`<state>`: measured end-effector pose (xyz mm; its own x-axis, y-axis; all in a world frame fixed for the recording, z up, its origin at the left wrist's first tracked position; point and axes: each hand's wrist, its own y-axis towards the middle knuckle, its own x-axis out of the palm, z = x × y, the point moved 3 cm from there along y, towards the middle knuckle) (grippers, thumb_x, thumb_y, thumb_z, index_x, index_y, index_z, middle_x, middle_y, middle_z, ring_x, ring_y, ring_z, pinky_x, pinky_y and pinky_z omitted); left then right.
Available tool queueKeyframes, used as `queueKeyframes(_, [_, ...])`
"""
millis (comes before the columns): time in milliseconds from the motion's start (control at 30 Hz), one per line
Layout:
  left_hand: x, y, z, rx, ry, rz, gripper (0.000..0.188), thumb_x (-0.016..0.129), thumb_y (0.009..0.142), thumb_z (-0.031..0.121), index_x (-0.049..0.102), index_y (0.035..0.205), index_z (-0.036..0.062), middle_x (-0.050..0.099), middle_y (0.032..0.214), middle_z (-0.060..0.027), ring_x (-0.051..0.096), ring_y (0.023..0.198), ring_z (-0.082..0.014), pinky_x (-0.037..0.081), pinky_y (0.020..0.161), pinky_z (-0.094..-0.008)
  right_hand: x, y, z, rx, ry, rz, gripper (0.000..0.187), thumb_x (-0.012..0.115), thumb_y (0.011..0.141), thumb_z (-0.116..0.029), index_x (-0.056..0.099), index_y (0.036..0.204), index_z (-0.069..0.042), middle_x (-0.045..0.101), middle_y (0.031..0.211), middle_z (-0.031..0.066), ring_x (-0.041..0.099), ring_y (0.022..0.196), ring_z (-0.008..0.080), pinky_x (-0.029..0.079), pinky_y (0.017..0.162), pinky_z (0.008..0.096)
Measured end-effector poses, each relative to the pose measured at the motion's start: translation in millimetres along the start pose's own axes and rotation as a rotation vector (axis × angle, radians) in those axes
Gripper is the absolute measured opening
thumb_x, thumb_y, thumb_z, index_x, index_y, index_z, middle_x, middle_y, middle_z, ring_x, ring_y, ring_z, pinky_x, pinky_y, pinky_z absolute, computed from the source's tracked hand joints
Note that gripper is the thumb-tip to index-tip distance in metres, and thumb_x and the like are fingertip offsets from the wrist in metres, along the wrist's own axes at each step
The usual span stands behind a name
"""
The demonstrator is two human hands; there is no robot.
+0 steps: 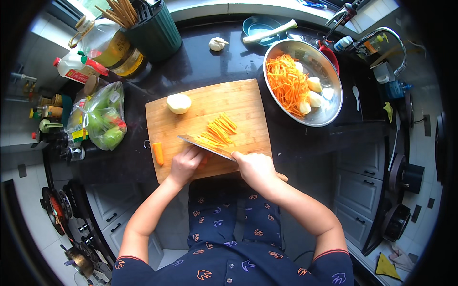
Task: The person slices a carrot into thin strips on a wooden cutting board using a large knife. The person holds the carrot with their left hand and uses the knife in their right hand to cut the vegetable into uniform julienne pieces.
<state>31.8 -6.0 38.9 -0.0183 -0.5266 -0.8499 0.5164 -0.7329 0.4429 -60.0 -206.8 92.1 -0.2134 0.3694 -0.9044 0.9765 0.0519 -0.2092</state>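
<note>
My right hand (255, 170) is wrapped round the handle of a kitchen knife (208, 147), its blade slanting up to the left across the cutting board (248, 102). Behind the blade, my left hand (185, 165) has its fingers curled down on carrot, of which only a little orange shows beside the fingertips. Just beyond the blade lies a loose pile of carrot strips (220, 129). A carrot chunk (158, 154) rests near the board's left edge. Toward the far left of the board sits a pale, peeled round vegetable (179, 104), perhaps a potato or onion.
A steel bowl (329, 114) of shredded carrot and pale chunks stands right of the board. Beyond are a garlic bulb (218, 44) and a teal dish (250, 28) with a pale stalk (270, 32). Leftward are a vegetable bag (106, 117), oil jug (112, 50) and green utensil holder (155, 35).
</note>
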Motion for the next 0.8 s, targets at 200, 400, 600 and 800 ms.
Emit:
queueKeyframes(200, [1.3, -0.6, -1.5, -0.038, 0.052, -0.029, 0.021, 0.076, 0.073, 0.009, 0.074, 0.092, 0.0167, 0.065, 0.082, -0.0006, 0.068, 0.078, -0.0198, 0.057, 0.059, -0.0325, -9.9, -9.0, 1.2, -0.011, -0.016, -0.018, 0.03, 0.06, 0.09, -0.01, 0.068, 0.118, -0.013, 0.069, 0.07, 0.0158, 0.07, 0.063, 0.034, 0.056, 0.057, 0.0451])
queueKeyframes(400, [3.1, -0.1, 5.0, -0.04, 0.086, -0.033, 0.018, 0.077, 0.071, 0.01, 0.073, 0.087, 0.0174, 0.062, 0.078, -0.0003, 0.067, 0.075, -0.0192, 0.055, 0.056, -0.0322, -13.8, -15.2, 5.0, -0.008, -0.01, -0.021, 0.03, 0.059, 0.092, -0.011, 0.068, 0.12, -0.014, 0.067, 0.068, 0.0157, 0.069, 0.06, 0.0338, 0.055, 0.055, 0.0448])
queueKeyframes(600, [1.0, 1.2, 7.6, -0.012, 0.153, -0.046, 0.018, 0.075, 0.067, 0.011, 0.071, 0.084, 0.0174, 0.06, 0.077, -0.0003, 0.066, 0.074, -0.0174, 0.054, 0.055, -0.0314, -15.6, -20.3, 5.4, 0.005, -0.006, -0.022, 0.027, 0.059, 0.094, -0.013, 0.069, 0.12, -0.014, 0.067, 0.065, 0.0158, 0.069, 0.058, 0.0334, 0.055, 0.054, 0.0445])
queueKeyframes(800, [1.6, -1.1, 5.9, -0.019, 0.118, -0.031, 0.016, 0.075, 0.067, 0.011, 0.07, 0.082, 0.0157, 0.06, 0.078, -0.0011, 0.066, 0.076, -0.0185, 0.055, 0.058, -0.0314, -16.5, -22.6, 5.6, 0.011, -0.017, -0.006, 0.024, 0.061, 0.095, -0.014, 0.07, 0.117, -0.014, 0.066, 0.064, 0.0153, 0.068, 0.057, 0.033, 0.055, 0.053, 0.0442])
